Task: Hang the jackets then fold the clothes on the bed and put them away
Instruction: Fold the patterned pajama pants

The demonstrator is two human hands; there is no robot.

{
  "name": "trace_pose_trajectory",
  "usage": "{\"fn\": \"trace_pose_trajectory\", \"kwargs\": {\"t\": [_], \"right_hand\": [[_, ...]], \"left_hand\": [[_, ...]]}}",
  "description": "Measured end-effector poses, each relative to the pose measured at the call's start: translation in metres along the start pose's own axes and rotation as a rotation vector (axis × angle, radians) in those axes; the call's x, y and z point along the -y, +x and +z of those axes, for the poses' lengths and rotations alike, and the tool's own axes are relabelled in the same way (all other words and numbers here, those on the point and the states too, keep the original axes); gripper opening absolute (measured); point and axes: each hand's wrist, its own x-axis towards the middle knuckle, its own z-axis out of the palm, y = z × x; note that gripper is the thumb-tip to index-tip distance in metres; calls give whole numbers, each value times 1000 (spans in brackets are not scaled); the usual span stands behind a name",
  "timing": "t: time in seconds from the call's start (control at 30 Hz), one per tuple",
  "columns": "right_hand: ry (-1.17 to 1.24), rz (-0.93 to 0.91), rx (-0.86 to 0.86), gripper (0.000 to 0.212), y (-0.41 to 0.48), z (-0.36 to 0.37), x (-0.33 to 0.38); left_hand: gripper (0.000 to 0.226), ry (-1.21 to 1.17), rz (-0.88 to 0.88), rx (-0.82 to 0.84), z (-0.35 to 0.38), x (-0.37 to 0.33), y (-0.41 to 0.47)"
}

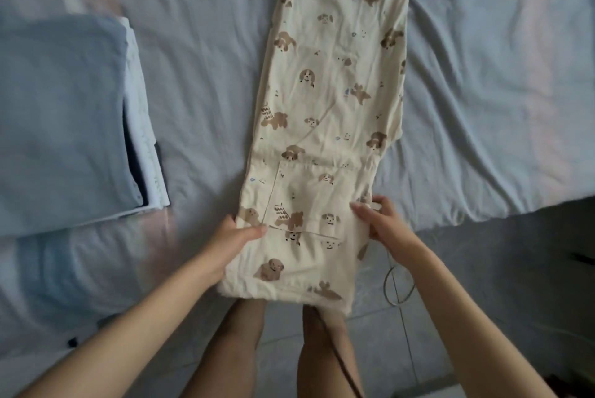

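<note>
folded stack (64,107): far left of the frame, a light blue piece on top, something white under it and a dark layer peeking out on the stack's right side. Looks like the done pile, parked off to the side so the middle stays free for folding.

bed (199,75): wrinkly pale blue sheet. It's basically the folding surface here.

left hand (238,236): lower centre, pinching the left edge of the near end, thumb lying on top of the cloth and the other fingers tucked out of sight underneath.

pyjama trousers (331,101): cream with little brown dogs, running straight up the middle of the frame and off the top edge. The legs seem stacked one on the other, patch pocket (306,201) facing up. The near end droops off the bed edge over the person's legs (244,349).

right hand (383,223): just right of centre, fingers curled round the right edge of that same end. With both hands on matching sides the cloth stays square, so my guess is the next move is lifting this end up and over toward the top of the frame.

cord (391,281): thin loop on the floor just under the right wrist, can't tell what it belongs to.

floor (483,301): grey tiles, lower right.
</note>
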Motion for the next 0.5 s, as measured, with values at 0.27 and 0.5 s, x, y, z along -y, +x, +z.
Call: {"fn": "trace_pose_trajectory", "kwargs": {"t": [0.27, 0.5], "right_hand": [[411, -260, -142, 19, 6, -26, 149], [95, -364, -446, 27, 89, -5, 155]], "left_hand": [[26, -609, 324, 422, -20, -204, -53], [75, -31, 426, -161, 8, -234, 87]]}}
